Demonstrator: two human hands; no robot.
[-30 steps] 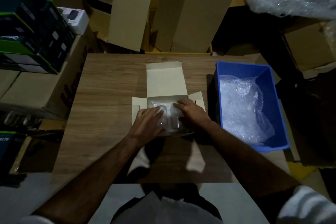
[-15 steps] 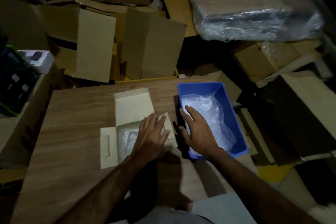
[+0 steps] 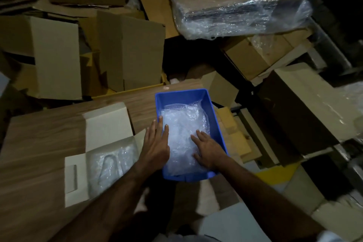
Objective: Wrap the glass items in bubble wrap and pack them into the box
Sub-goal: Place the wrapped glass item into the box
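Fingers of both hands lie straight and a little spread, gripping nothing. The right hand (image 3: 209, 151) rests flat on the bubble wrap (image 3: 182, 133) heaped in the blue bin (image 3: 180, 95), while the left hand (image 3: 156, 143) reaches over the bin's near-left wall, its fingertips at the edge of the same heap. Neither hand has closed on a sheet, so I judge the current step to be fetching wrap for another item.

Left of the bin, on the wooden table (image 3: 39, 135), sits the white box (image 3: 106, 124) with its lid and flaps open. Inside it lie wrapped glass items (image 3: 112, 161), pale plastic with a curved outline showing through; how many there are, I cannot tell. That part looks done: at least one wrapped piece is packed.

No bare glass shows anywhere in view, so whether more items wait is unclear. What plainly remains is closing the box, and any further wrapping
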